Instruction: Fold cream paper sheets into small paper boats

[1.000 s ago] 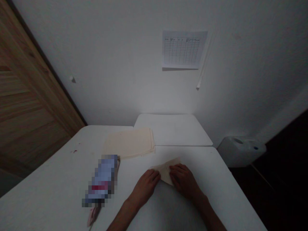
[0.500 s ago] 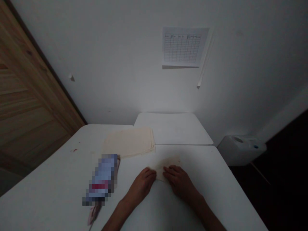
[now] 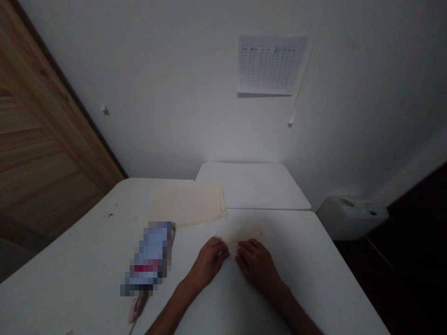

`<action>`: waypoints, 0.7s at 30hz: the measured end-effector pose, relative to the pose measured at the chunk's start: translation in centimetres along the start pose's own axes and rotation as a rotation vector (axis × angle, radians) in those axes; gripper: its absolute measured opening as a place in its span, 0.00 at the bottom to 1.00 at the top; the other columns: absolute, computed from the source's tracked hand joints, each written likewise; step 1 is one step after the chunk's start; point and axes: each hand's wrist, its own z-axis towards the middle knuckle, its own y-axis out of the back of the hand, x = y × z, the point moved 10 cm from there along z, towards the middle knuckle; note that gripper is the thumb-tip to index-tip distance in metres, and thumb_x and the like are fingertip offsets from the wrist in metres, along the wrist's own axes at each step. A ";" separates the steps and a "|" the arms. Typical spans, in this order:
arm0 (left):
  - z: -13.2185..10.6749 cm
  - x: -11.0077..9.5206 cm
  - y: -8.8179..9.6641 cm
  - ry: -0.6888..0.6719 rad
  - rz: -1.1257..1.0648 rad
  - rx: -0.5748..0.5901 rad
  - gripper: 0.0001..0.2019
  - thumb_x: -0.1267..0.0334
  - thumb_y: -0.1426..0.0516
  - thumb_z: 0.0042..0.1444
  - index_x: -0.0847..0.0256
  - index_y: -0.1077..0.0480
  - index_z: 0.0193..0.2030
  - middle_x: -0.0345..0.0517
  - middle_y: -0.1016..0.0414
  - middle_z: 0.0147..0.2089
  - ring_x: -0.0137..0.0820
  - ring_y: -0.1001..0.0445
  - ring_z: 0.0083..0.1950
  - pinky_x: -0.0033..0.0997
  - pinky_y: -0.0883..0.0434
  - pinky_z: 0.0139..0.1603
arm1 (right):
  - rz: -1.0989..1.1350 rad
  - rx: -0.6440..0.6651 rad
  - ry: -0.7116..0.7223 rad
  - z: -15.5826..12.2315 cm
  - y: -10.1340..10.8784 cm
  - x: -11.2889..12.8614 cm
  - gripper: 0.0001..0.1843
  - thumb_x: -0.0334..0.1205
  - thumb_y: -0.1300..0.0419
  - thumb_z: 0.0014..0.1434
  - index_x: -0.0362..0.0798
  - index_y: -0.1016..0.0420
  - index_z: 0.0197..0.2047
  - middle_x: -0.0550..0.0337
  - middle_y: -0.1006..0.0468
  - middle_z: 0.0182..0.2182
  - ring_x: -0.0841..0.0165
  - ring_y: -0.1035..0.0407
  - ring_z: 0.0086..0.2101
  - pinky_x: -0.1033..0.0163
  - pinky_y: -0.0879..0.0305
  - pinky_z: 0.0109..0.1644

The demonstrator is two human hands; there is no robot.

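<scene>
On the white surface (image 3: pixel 87 265), a beige sheet (image 3: pixel 233 251) is pinched at one edge by the left hand (image 3: pixel 211 258). It is partly covered by the right hand (image 3: pixel 257 261), whose grip cannot be told.

Dim, greyish light; the wall (image 3: pixel 174 116) is palest toward its middle and darkens at the corners, the lower right nearly black. The sheet's (image 3: pixel 267 67) shadow falls beneath it. Soft shade greys the near table (image 3: pixel 237 298). The cloth (image 3: pixel 248 233) looks blurred; a mosaic patch (image 3: pixel 150 256) hides detail

room right of hands (image 3: pixel 256 261), pixelated object (image 3: pixel 148 256) left
</scene>
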 end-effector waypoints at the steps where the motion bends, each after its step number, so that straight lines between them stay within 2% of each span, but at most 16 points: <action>1: 0.1 0.1 0.0 0.015 -0.003 -0.007 0.06 0.69 0.44 0.59 0.58 0.29 0.31 0.44 0.27 0.35 0.35 0.30 0.41 0.35 0.30 0.42 | 0.007 0.004 0.005 0.0 0.0 0.0 0.06 0.31 0.43 0.60 0.50 0.26 0.38 0.56 0.23 0.44 0.61 0.32 0.45 0.54 0.34 0.52; 6: 0.4 0.5 0.1 0.075 -0.023 -0.032 0.06 0.73 0.43 0.54 0.59 0.30 0.30 0.43 0.28 0.33 0.35 0.30 0.39 0.36 0.31 0.42 | 0.040 0.044 0.048 -0.1 -0.5 0.4 0.07 0.31 0.44 0.62 0.50 0.25 0.38 0.57 0.24 0.41 0.63 0.32 0.43 0.56 0.34 0.50; 11: -0.2 1.3 0.4 0.114 -0.013 -0.119 0.07 0.72 0.40 0.52 0.58 0.30 0.37 0.42 0.28 0.34 0.36 0.30 0.38 0.36 0.31 0.40 | 0.026 0.085 0.121 -0.3 -1.1 0.9 0.10 0.30 0.42 0.61 0.53 0.24 0.42 0.59 0.24 0.43 0.63 0.33 0.44 0.57 0.36 0.51; 15: -0.5 1.9 0.5 0.131 0.001 -0.169 0.09 0.72 0.39 0.50 0.59 0.31 0.39 0.41 0.29 0.33 0.36 0.30 0.38 0.36 0.31 0.40 | 0.015 0.094 0.135 -0.6 -1.4 0.9 0.12 0.30 0.41 0.60 0.56 0.23 0.44 0.59 0.25 0.45 0.62 0.34 0.45 0.57 0.37 0.51; 18: -0.7 1.8 1.0 0.121 0.017 -0.220 0.08 0.71 0.39 0.52 0.60 0.32 0.38 0.43 0.29 0.36 0.35 0.31 0.40 0.35 0.31 0.41 | 0.031 0.089 0.124 -0.7 -1.5 0.7 0.12 0.30 0.41 0.60 0.56 0.23 0.43 0.59 0.25 0.45 0.63 0.35 0.45 0.56 0.38 0.52; 21: -1.3 1.0 1.4 0.096 0.111 -0.214 0.01 0.69 0.43 0.58 0.60 0.31 0.36 0.44 0.30 0.36 0.35 0.32 0.40 0.35 0.32 0.41 | 0.057 0.088 0.109 -0.8 -1.5 0.6 0.12 0.30 0.40 0.60 0.56 0.23 0.44 0.60 0.25 0.45 0.64 0.35 0.46 0.57 0.39 0.52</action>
